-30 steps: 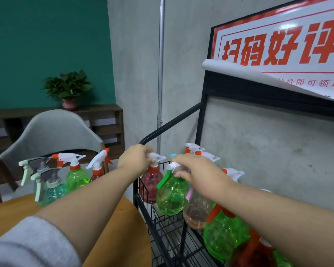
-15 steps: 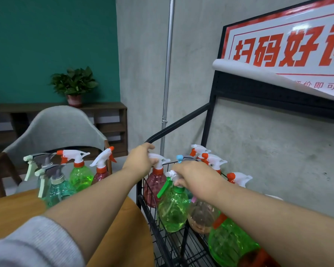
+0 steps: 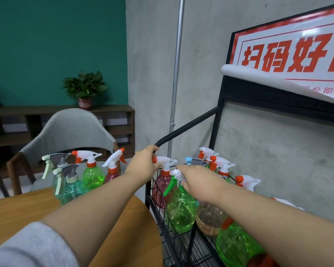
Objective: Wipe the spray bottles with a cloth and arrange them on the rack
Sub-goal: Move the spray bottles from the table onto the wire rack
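My left hand point(image 3: 143, 164) sits at the middle of the frame, its fingers curled around the white trigger head of the pink bottle point(image 3: 162, 186) standing at the near end of the black wire rack point(image 3: 179, 245). My right hand point(image 3: 198, 181), just to the right, has its fingers curled over the neck and white head of the green bottle with the green trigger point(image 3: 180, 209), which stands in the rack beside the pink one. Further right in the rack I count a pale amber bottle point(image 3: 210, 220) and a large green one point(image 3: 237, 245); behind them five more spray heads show, their bodies mostly hidden. On the wooden desk point(image 3: 17, 211) at the left stand four bottles: two teal with grey heads point(image 3: 71, 186), one green point(image 3: 92, 176) and one pink point(image 3: 112, 173). I see no cloth.
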Demonstrator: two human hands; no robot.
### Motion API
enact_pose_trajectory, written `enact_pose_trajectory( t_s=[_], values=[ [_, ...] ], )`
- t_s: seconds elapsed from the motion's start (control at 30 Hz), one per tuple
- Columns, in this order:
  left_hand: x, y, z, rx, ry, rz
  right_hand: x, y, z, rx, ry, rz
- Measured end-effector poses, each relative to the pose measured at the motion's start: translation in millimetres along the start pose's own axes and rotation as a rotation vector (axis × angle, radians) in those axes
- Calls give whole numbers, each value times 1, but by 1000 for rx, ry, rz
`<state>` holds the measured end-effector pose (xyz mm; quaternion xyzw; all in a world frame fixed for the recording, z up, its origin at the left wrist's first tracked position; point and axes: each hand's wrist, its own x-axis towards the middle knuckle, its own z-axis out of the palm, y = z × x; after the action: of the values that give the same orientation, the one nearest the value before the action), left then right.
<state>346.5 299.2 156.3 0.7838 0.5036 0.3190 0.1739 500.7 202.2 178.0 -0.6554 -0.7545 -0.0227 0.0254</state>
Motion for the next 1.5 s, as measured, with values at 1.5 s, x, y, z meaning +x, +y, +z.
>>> enact_pose_trajectory(
  t_s=[1.5],
  values=[
    [-24,-189,-126,488,-105,-281,185,-133,47,-477,-42,-261]
  ],
)
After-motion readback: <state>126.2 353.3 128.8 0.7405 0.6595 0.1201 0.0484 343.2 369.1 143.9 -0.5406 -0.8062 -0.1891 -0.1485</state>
